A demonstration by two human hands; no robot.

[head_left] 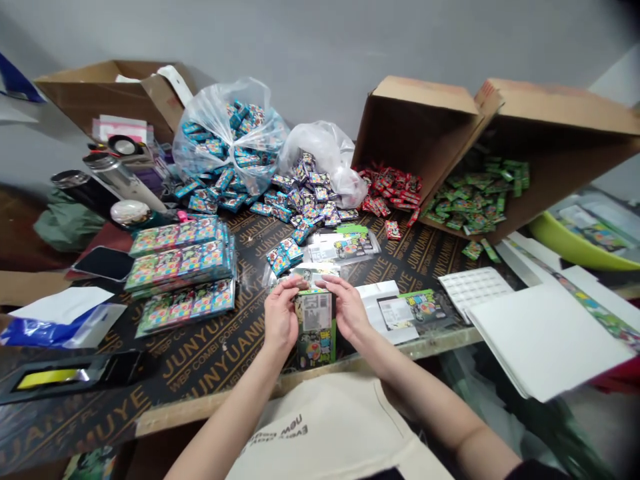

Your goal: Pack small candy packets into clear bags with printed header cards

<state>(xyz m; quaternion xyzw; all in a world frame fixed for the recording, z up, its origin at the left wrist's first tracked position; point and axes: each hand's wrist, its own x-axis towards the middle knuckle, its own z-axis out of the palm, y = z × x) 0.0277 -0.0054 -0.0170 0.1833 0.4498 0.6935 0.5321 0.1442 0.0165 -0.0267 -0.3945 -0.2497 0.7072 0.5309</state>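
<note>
Between my hands is a black and green printed box [316,337] with a pale panel near its far end, at the table's front edge. My left hand [283,313] grips its left side, fingers bent over the far end. On the opposite side my right hand [349,310] holds the far right corner, thumb and fingers close together. Just beyond the fingertips are a clear plastic sleeve with a printed card [345,247] and a pair of blue packets [285,255]. Right of my right hand, another black and green printed card [417,308] lies with white paper.
Stacked packet sets [183,267] stand at left beside a phone [103,263] and bottles. Behind are a plastic bag of blue packets [227,143], purple packets [320,190], red packets [393,187], and green packets [475,197] in a tipped carton [560,133]. White sheets [545,333] overhang at right.
</note>
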